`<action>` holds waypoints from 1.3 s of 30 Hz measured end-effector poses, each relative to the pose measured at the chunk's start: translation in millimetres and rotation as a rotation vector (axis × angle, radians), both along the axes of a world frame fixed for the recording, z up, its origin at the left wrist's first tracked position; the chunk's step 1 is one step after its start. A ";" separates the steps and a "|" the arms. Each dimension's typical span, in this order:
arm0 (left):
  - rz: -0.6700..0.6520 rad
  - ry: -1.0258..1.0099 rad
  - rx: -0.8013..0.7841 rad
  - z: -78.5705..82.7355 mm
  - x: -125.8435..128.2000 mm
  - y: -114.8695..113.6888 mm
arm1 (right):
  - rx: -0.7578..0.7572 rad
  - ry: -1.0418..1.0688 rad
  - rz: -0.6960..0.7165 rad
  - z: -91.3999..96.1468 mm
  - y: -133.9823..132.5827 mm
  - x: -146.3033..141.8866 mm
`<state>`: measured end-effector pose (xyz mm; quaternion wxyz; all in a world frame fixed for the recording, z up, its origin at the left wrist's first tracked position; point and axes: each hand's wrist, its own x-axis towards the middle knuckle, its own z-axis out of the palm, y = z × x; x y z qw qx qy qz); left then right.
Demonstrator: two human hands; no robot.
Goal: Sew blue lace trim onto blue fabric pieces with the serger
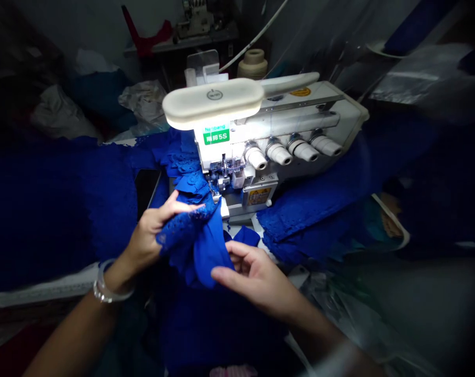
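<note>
Blue fabric (210,243) is held in the fingers of the left hand (153,225) and right hand (257,272), probably to be kept aligned at the sewing machine (280,123).

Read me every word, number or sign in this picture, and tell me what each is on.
"5S": green label on the sewing machine; characters before it blurred.
"N…bang": just above that label, middle letters lost in glare.
Power sign: on the lamp; ringed mark below too small.
Yellow label, orange sticker: unreadable.
</note>
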<state>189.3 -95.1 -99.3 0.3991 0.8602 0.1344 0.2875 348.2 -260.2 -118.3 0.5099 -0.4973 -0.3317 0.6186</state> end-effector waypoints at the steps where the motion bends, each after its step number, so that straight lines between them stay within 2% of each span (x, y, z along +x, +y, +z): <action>1: 0.008 -0.007 -0.053 2.6 3.1 11.6 | -0.054 0.091 0.115 0.6 -0.3 2.8; 2: 0.009 -0.010 -0.090 5.0 6.3 21.4 | -0.099 0.147 0.175 -0.6 1.7 5.5; 3: 0.004 -0.009 -0.111 7.1 9.3 28.9 | -0.122 0.149 0.164 -3.5 5.8 7.5; 5: -0.015 0.000 -0.112 10.9 13.3 35.8 | -0.072 0.027 -0.024 -13.1 18.4 8.6; 7: -0.016 -0.004 -0.094 14.4 12.3 31.6 | 0.021 -0.069 -0.177 -23.2 30.7 6.0; 10: -0.029 -0.015 0.065 18.7 1.4 9.5 | 0.074 0.007 -0.222 -30.5 36.7 -0.2; 14: -0.189 0.059 0.411 19.1 -12.1 -31.9 | 0.055 0.239 -0.251 -24.5 24.2 -3.6; 18: -0.125 0.108 0.656 19.3 -5.7 -65.7 | 0.048 0.349 -0.211 -17.0 13.0 -2.8; 21: -0.107 0.115 0.772 22.1 3.5 -77.7 | 0.061 0.340 -0.208 -15.5 12.1 -2.8; 25: -0.085 0.122 0.795 23.1 9.1 -78.4 | 0.083 0.355 -0.232 -16.3 13.9 -4.4; 30: -0.049 0.089 0.788 15.3 5.2 -63.9 | 0.118 0.338 -0.218 -19.6 7.9 -11.6; 34: -0.027 0.049 0.648 5.0 -5.2 -58.2 | 0.048 0.248 -0.259 -26.5 -7.7 -19.7; 39: -0.048 -0.038 0.448 -16.5 -16.7 -80.6 | -0.048 0.154 -0.294 -34.6 -33.9 -25.6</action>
